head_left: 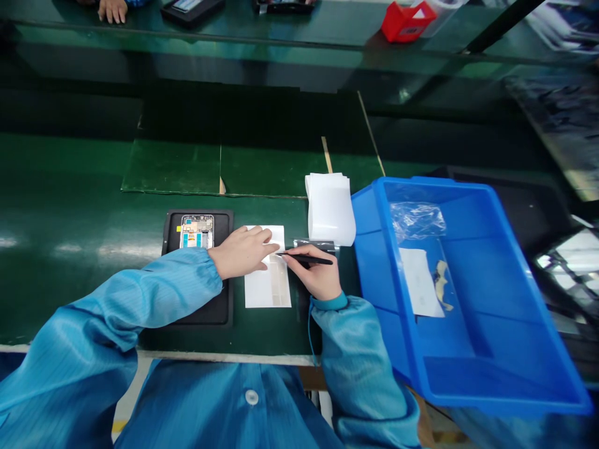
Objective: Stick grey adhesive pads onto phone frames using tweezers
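Observation:
My left hand (248,251) rests on a white sheet (257,293), fingers spread and pressing it to the bench. Translucent strips (279,284) run along the right part of this sheet. Between the fingers of my right hand (321,274) is a pair of slim black tweezers (311,258), the tip pointing left at the sheet beside my left fingertips. Whether the tip grips anything is too small to tell. To the left, partly under my left sleeve, a black tray (224,227) bears an opened phone (197,229) with its inner parts showing.
A stack of white sheets (331,209) lies beyond my right hand, near a dark strip (314,244). At the right stands a blue bin (472,380) holding clear plastic, a paper and a scrap. Across the bench are another person's hand (113,10) and a red box (408,22).

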`<state>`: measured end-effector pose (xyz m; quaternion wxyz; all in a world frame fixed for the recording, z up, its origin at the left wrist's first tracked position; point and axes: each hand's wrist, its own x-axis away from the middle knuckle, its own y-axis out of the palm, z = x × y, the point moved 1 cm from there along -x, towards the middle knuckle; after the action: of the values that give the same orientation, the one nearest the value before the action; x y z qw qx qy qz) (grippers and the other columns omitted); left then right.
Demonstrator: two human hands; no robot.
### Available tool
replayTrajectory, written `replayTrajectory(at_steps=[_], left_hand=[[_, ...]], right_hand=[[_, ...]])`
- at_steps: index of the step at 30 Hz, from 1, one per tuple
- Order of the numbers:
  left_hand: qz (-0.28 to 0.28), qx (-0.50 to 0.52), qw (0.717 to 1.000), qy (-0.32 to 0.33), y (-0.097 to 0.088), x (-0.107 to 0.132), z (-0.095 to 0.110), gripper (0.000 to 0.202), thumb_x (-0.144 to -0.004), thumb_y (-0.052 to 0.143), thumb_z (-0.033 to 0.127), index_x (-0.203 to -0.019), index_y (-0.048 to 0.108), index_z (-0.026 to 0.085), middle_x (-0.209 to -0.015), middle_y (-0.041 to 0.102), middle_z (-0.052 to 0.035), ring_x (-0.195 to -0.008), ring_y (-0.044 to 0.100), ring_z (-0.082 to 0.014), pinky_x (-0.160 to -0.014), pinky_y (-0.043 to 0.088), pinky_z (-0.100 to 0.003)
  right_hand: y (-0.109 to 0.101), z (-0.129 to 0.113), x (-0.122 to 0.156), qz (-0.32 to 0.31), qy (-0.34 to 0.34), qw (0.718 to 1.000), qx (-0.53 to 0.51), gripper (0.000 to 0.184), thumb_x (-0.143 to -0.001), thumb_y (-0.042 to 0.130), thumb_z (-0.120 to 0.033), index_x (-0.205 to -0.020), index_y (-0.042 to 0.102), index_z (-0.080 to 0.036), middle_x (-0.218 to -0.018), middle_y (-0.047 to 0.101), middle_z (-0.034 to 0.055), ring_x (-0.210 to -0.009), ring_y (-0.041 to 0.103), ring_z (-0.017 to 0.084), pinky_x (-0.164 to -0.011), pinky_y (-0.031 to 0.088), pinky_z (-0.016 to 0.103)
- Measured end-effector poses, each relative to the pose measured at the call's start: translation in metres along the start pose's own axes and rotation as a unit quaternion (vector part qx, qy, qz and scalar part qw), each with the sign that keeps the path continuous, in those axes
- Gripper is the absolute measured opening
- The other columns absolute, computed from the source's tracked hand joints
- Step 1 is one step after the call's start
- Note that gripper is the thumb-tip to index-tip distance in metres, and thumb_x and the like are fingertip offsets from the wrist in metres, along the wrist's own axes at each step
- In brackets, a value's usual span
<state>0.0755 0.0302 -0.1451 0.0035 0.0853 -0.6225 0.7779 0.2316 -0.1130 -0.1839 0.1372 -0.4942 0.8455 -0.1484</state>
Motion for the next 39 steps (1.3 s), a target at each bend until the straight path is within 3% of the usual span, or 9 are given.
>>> replayTrajectory(at_steps=[8,14,18,21,25,28,39], left_hand=[[0.002,0.002,1.0,0.0,0.002,0.0,-0.001,0.047,-0.088,0.072,0.038,-0.13,0.057,0.023,-0.123,0.057,-0.0098,-0.115,0.054,-0.0263,-0.087,0.041,-0.035],[0.005,0.016,1.0,-0.004,0.003,0.0,-0.002,0.047,-0.088,0.071,0.037,-0.13,0.057,0.022,-0.124,0.058,-0.0102,-0.116,0.054,-0.0273,-0.087,0.042,-0.036],[0.017,0.102,0.995,-0.014,-0.008,0.01,-0.003,0.053,-0.089,0.071,0.036,-0.136,0.052,0.02,-0.124,0.062,-0.0096,-0.116,0.056,-0.0263,-0.092,0.042,-0.037],[0.046,0.232,0.971,-0.024,-0.021,0.023,-0.002,0.039,-0.09,0.069,0.037,-0.124,0.06,0.02,-0.117,0.066,-0.0062,-0.111,0.06,-0.0221,-0.094,0.044,-0.034],[0.052,0.328,0.943,-0.033,-0.029,0.039,0.001,0.005,-0.089,0.066,0.018,-0.093,0.068,0.02,-0.096,0.07,-0.0009,-0.092,0.064,-0.0164,-0.083,0.047,-0.028],[0.056,0.339,0.938,-0.045,-0.028,0.047,0.0,0.01,-0.087,0.063,0.01,-0.086,0.069,0.019,-0.089,0.07,0.0006,-0.085,0.063,-0.0145,-0.078,0.047,-0.026],[0.081,0.399,0.91,-0.075,-0.024,0.064,-0.01,0.007,-0.086,0.066,0.011,-0.085,0.071,0.016,-0.083,0.067,-0.0001,-0.078,0.06,-0.0137,-0.069,0.043,-0.024]], right_hand=[[0.001,0.0,0.0,0.003,0.004,1.0,-0.001,0.016,-0.079,0.079,-0.037,-0.084,0.075,-0.022,-0.082,0.076,0.0034,-0.074,0.072,0.022,-0.072,0.063,0.037],[-0.005,-0.001,0.004,0.039,0.015,0.998,-0.036,0.018,-0.076,0.083,-0.037,-0.083,0.075,-0.023,-0.082,0.075,0.0041,-0.077,0.072,0.023,-0.074,0.062,0.04],[-0.008,-0.017,0.013,0.05,0.024,0.997,-0.057,0.017,-0.076,0.084,-0.037,-0.082,0.075,-0.023,-0.08,0.075,0.0041,-0.075,0.072,0.023,-0.07,0.062,0.038],[-0.006,-0.033,0.021,0.03,0.015,0.999,-0.041,0.017,-0.077,0.084,-0.037,-0.083,0.075,-0.023,-0.08,0.075,0.0045,-0.073,0.072,0.023,-0.067,0.062,0.037],[0.003,-0.047,0.027,0.005,0.001,0.999,-0.041,0.016,-0.077,0.084,-0.035,-0.084,0.076,-0.024,-0.08,0.075,0.0044,-0.074,0.072,0.023,-0.068,0.062,0.037],[0.011,-0.052,0.027,0.006,0.003,0.999,-0.05,0.017,-0.077,0.084,-0.035,-0.085,0.076,-0.024,-0.082,0.075,0.005,-0.076,0.073,0.024,-0.071,0.062,0.038],[0.028,-0.056,0.026,-0.021,-0.008,0.996,-0.088,0.014,-0.076,0.084,-0.024,-0.088,0.076,-0.024,-0.084,0.077,0.0028,-0.077,0.075,0.021,-0.072,0.063,0.032]])
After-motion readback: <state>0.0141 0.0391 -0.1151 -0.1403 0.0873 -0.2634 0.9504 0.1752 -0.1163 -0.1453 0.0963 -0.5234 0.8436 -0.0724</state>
